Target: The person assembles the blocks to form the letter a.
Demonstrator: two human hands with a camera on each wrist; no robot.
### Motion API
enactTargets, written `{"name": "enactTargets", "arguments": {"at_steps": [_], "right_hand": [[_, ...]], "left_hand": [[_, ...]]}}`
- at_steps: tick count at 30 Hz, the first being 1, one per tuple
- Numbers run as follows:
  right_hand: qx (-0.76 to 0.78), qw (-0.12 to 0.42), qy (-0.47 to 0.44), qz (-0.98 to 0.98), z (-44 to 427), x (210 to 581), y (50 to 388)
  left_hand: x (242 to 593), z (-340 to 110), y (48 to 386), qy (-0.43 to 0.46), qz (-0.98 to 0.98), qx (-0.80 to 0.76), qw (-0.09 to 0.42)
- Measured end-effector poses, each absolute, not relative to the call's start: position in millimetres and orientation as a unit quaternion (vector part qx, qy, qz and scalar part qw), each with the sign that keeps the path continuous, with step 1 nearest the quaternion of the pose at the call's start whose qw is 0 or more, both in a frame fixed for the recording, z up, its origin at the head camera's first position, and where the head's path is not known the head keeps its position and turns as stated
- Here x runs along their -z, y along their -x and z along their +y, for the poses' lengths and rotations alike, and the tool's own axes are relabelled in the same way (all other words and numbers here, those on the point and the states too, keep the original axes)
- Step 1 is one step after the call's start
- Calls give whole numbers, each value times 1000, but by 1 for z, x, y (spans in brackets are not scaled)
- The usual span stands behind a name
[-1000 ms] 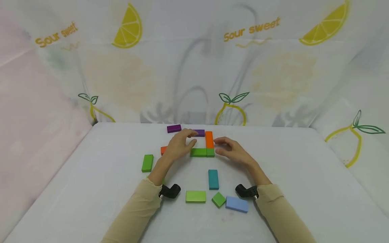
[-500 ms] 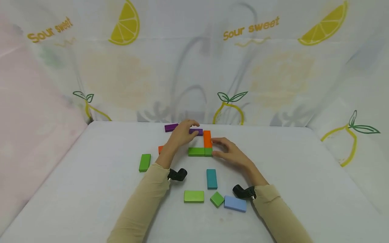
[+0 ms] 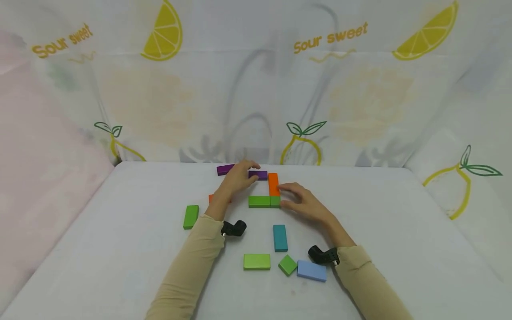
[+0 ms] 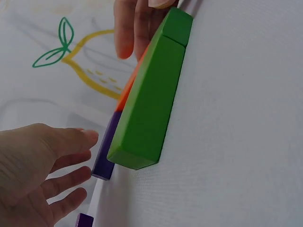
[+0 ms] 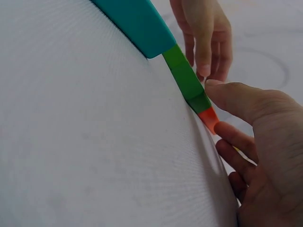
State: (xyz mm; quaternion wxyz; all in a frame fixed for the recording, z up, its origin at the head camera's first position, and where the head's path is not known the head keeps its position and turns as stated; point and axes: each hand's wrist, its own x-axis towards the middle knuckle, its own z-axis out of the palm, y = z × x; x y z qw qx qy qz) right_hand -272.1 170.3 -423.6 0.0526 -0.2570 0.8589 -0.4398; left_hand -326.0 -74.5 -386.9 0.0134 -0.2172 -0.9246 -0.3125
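Observation:
In the head view, a purple block (image 3: 261, 175), an orange block (image 3: 273, 184), a long green block (image 3: 259, 202) and a small green block (image 3: 275, 202) form an open-sided outline at the far middle of the table. My left hand (image 3: 236, 180) is at the purple block's left end, fingers loosely bent and apart; whether it touches is unclear. My right hand (image 3: 310, 204) lies along the right side, its index fingertip at the orange block and its thumb at the small green one. The left wrist view shows the left thumb (image 4: 85, 138) beside the purple block.
Another purple block (image 3: 225, 170) lies behind my left hand. An orange-red block (image 3: 211, 198) is partly hidden by that wrist, with a green block (image 3: 190, 217) further left. Nearer are teal (image 3: 280, 238), light green (image 3: 257, 262), small green (image 3: 287, 265) and blue (image 3: 311, 271) blocks.
My left hand has moved forward to the purple block's left end. My right hand has come slightly left, up to the orange and small green blocks. The head view has shifted a little.

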Motion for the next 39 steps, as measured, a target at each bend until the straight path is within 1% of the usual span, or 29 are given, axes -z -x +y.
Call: {"name": "enactTargets", "arguments": {"at_steps": [7, 13, 18, 31, 39], "right_hand": [[434, 53, 257, 862, 172, 423, 271], [429, 48, 263, 863, 172, 425, 270], [425, 43, 267, 864, 171, 423, 271], [405, 49, 266, 874, 170, 419, 267], [389, 41, 277, 878, 170, 421, 267]], "left_hand": [[388, -71, 324, 207, -929, 308, 12], [390, -71, 322, 212, -929, 302, 20], [394, -70, 324, 213, -930, 297, 30], [399, -68, 326, 194, -931, 307, 36], [401, -68, 328, 198, -931, 303, 39]]}}
